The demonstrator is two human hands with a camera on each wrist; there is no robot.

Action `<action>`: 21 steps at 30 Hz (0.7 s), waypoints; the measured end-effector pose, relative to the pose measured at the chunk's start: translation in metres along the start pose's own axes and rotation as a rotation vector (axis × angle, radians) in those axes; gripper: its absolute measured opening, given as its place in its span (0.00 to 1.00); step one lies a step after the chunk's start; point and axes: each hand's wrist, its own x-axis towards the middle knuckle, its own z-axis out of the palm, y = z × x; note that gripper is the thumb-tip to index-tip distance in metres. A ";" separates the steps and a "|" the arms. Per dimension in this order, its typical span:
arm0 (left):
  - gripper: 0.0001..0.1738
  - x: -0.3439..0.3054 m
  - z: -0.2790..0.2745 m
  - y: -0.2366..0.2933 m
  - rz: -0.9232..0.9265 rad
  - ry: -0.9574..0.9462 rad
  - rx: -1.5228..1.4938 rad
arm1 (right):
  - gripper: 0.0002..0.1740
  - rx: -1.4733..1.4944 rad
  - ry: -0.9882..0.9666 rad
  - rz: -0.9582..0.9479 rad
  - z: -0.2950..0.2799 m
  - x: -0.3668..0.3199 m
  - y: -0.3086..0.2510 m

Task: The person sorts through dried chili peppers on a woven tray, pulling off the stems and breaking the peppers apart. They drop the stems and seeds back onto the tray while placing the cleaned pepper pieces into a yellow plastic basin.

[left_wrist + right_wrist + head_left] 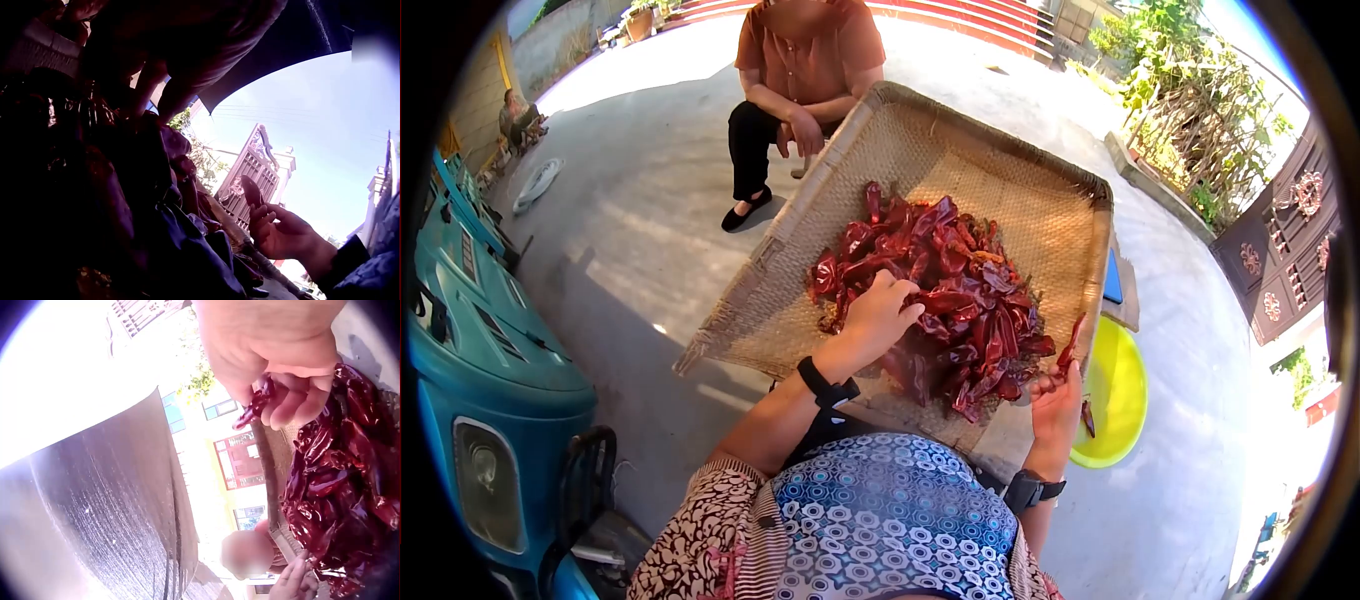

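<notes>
A heap of dried red chili peppers lies in a woven tray in front of me. My left hand reaches down onto the near left side of the heap, its fingertips among the peppers. Whether those fingers pinch a pepper I cannot tell. At the tray's right edge, my right hand holds one chili pepper upright between thumb and fingers. The right wrist view shows that same pepper poking out of the curled fingers. The left wrist view is mostly dark.
A yellow-green basin stands on the ground to the right, below the tray, with a pepper at its near side. Across the tray sits a person in an orange shirt. A teal vehicle stands close on the left.
</notes>
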 end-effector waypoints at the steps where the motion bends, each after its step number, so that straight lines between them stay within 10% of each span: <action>1: 0.13 0.002 0.006 0.000 0.040 0.018 0.024 | 0.18 0.131 0.037 -0.054 -0.004 0.001 -0.004; 4: 0.11 0.003 0.008 0.006 0.085 0.039 -0.010 | 0.19 0.240 0.062 0.107 -0.005 -0.003 -0.011; 8: 0.09 -0.005 -0.007 0.021 0.186 -0.013 -0.135 | 0.20 -0.322 -0.247 -0.007 0.008 -0.012 0.013; 16: 0.08 -0.022 -0.008 0.035 0.040 -0.590 -0.619 | 0.13 -0.722 -0.452 0.048 0.057 -0.023 0.036; 19: 0.11 -0.020 -0.008 0.026 0.044 -0.542 -0.554 | 0.09 -0.706 -0.494 0.215 0.048 -0.026 0.038; 21: 0.14 -0.017 -0.008 0.013 0.136 -0.191 -0.320 | 0.10 -0.685 -0.430 0.184 0.043 -0.023 0.034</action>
